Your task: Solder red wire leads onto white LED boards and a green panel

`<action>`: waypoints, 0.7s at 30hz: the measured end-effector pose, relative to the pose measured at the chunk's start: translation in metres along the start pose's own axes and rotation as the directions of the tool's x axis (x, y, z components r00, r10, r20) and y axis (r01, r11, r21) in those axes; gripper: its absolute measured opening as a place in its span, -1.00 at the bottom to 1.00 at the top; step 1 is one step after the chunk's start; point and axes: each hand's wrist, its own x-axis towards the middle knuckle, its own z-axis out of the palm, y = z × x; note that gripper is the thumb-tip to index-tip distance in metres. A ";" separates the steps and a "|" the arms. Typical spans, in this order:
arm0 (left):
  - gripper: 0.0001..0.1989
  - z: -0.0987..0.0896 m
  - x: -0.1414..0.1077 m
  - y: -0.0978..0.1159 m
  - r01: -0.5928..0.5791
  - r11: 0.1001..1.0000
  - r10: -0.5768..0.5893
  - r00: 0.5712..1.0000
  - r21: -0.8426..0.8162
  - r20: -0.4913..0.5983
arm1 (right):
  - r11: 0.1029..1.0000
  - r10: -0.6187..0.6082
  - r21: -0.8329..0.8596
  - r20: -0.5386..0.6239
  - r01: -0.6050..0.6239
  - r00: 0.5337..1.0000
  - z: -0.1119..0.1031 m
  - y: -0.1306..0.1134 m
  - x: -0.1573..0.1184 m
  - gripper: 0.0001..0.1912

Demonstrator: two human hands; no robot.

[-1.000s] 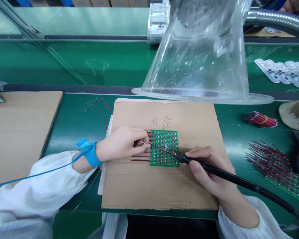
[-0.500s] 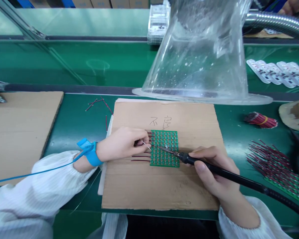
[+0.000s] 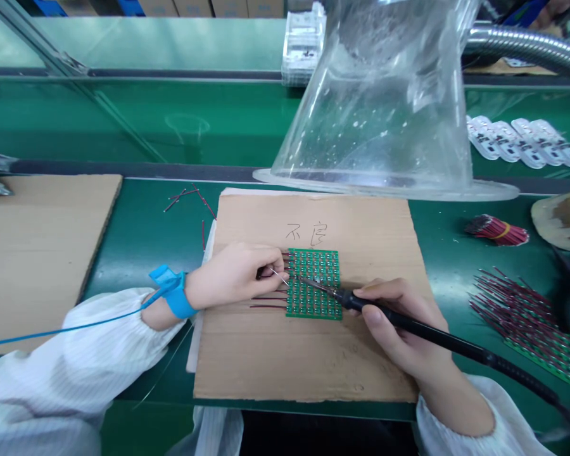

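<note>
Head view, right hand pinching the iron, its tip now reaching farther left over the board, left hand pinching silvery wire, board lying on cardboard, white parts beyond now sitting farther left.

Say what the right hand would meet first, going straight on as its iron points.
Probably the thin silvery wire at the left hand: the soldering iron in the right hand points that way across the green board, though tip height is unclear.
</note>
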 end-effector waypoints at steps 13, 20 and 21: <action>-0.84 0.001 0.000 0.001 0.046 0.999 -0.046 0.999 0.008 -0.004 | 1.000 0.001 0.012 -0.025 -0.001 1.000 -0.002 0.003 -0.004 -0.91; -0.85 0.003 0.000 0.000 0.034 0.999 -0.034 0.999 0.013 -0.006 | 0.982 0.070 0.190 -0.275 -0.017 0.959 0.004 0.005 -0.003 -0.87; -0.85 0.003 0.000 0.000 0.039 0.999 -0.039 0.999 0.013 -0.001 | 0.979 0.069 0.201 -0.273 -0.013 0.960 0.004 0.006 -0.001 -0.86</action>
